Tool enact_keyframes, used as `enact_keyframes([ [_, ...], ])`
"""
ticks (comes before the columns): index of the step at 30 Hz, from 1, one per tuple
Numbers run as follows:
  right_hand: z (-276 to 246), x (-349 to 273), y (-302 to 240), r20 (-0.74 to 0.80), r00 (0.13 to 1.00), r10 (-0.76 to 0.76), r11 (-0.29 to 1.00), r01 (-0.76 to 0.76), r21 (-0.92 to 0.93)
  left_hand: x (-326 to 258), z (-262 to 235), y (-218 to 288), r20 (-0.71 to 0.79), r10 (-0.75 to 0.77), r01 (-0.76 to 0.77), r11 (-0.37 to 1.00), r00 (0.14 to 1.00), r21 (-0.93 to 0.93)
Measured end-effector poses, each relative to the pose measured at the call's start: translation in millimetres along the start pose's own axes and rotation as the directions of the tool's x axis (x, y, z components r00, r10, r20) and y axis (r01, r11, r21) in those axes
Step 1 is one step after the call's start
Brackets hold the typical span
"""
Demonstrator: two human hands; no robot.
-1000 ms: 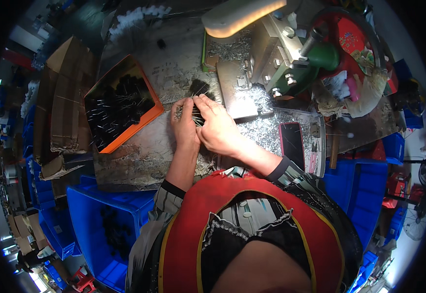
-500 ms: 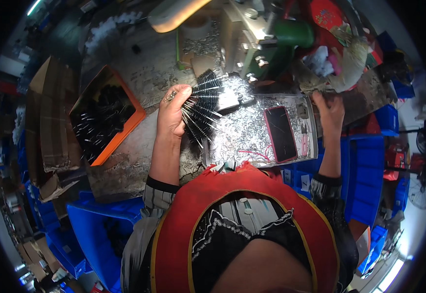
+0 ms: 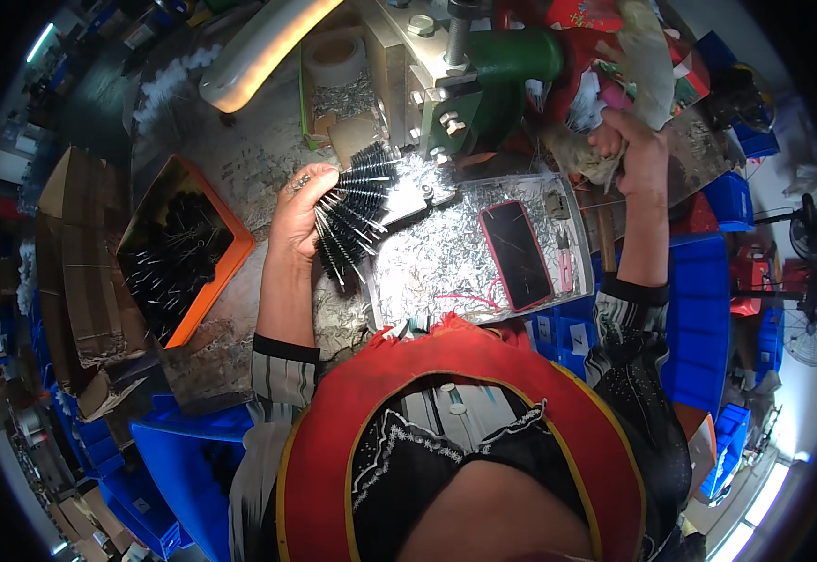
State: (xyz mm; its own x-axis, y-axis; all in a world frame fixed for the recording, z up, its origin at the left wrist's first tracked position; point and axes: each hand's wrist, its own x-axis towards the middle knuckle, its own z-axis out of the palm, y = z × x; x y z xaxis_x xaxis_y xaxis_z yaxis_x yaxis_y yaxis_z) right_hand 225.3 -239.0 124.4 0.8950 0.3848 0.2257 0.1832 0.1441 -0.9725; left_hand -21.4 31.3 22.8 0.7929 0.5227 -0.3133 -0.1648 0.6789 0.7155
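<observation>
In my left hand is a spread fan of thin black twisted-wire brushes, pinched at their wire ends under the thumb. Beside it, a metal plate reflects the lamp strongly below the green machine. My right hand is over at the right, its fingers curled against a crumpled beige cloth. What those fingers hold, if anything, is hidden. More black brushes lie in an orange-rimmed tray at the left.
A shallow tray littered with metal scraps holds a phone in a pink case. Above the bench hangs a lit lamp. Cardboard stands at the left; blue bins flank me. A wooden handle lies near my right forearm.
My right hand has moved up from the bench edge onto the beige cloth, its fingers curling in. The left hand keeps the brush fan. The whole view has shifted slightly.
</observation>
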Motion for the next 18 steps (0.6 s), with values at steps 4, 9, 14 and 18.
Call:
enact_keyframes([
  [4,2.5,4.4,-26.2,0.072,0.997,-0.022,0.999,0.024,-0.028,4.4,6.0,-4.8,-0.007,0.046,-0.044,0.987,0.999,0.155],
  [9,1.5,1.2,-9.5,0.013,0.999,-0.046,0.999,0.046,-0.024,10.2,7.8,-5.6,-0.014,0.032,-0.030,0.992,0.999,0.124],
  [14,-8.0,3.4,9.2,0.038,0.996,-0.086,0.996,0.084,0.044,15.5,2.9,-7.5,-0.006,0.024,-0.023,0.995,1.000,0.092],
  [18,-9.2,18.7,-24.2,0.146,0.989,0.040,0.991,-0.020,-0.136,13.9,-2.3,-9.1,-0.018,0.023,-0.023,0.999,1.000,0.042],
])
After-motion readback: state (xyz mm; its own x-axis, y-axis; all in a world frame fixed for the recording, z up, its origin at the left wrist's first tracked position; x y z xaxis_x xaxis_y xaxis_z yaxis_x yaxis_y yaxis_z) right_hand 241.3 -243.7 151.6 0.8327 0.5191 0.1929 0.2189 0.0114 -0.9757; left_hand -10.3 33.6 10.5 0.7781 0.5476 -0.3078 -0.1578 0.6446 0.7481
